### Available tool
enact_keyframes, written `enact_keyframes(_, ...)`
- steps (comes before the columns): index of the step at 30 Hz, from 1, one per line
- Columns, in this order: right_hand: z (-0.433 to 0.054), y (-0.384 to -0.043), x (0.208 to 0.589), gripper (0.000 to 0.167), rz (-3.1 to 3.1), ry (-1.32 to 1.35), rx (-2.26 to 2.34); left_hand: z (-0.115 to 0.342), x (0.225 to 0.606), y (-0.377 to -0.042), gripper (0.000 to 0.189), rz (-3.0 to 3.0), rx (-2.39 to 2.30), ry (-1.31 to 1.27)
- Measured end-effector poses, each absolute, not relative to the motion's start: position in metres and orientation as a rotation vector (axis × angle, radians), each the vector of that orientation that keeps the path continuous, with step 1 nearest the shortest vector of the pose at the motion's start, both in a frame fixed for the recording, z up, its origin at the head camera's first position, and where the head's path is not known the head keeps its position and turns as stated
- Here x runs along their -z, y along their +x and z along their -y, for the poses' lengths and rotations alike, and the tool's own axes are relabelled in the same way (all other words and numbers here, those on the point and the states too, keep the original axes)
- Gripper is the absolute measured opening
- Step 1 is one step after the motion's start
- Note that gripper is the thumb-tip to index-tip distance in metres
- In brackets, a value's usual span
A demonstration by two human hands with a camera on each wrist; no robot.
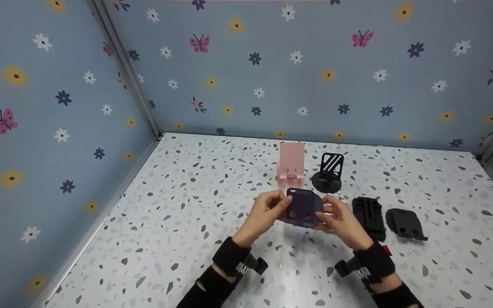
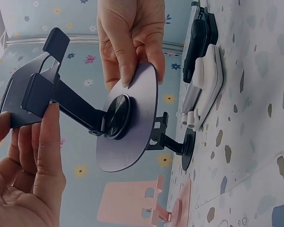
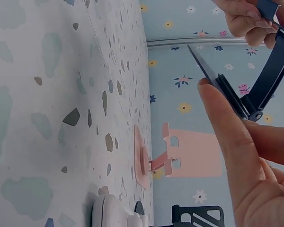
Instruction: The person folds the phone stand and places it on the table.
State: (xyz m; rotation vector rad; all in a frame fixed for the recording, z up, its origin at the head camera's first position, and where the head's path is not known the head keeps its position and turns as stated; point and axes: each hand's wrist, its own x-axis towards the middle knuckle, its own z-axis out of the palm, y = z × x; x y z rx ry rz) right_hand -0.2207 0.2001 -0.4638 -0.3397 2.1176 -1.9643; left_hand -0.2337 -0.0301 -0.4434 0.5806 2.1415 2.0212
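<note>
A dark purple phone stand (image 1: 301, 208) is held up in front of me, above the speckled table. My left hand (image 1: 268, 208) pinches the edge of its cradle plate (image 2: 23, 92) between thumb and fingers. My right hand (image 1: 341, 220) grips the rim of its round base (image 2: 132, 146), thumb on the underside. In the left wrist view the stand is unfolded, its hinged arm (image 2: 79, 105) running from the base's black pivot disc to the hooked cradle. The right wrist view shows the base nearly edge-on, by the right fingers (image 3: 232, 137).
Beyond the hands stand a pink phone stand (image 1: 292, 159) and a black slotted stand (image 1: 331, 169). Right of my right hand lie two folded black stands, one long (image 1: 369, 217) and one rounded (image 1: 405, 223). A folded white stand (image 2: 210, 87) lies close behind that hand. Flowered panels (image 1: 272, 72) enclose the table.
</note>
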Motion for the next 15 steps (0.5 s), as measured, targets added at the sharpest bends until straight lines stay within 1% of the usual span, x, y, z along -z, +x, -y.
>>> enact_keyframes(9, -0.1991, -0.2192, 0.4594, 0.022, -2.347, -0.34, 1.833, 0.0311, 0.4432, -0.2338, 0.036, -2.069, -2.027, 0.526)
enact_keyframes(15, -0.1954, -0.2195, 0.4602, 0.018, -2.499, -0.48, 1.869, 0.0322, 0.4437, -0.2337, 0.035, -2.061, -2.026, 0.5)
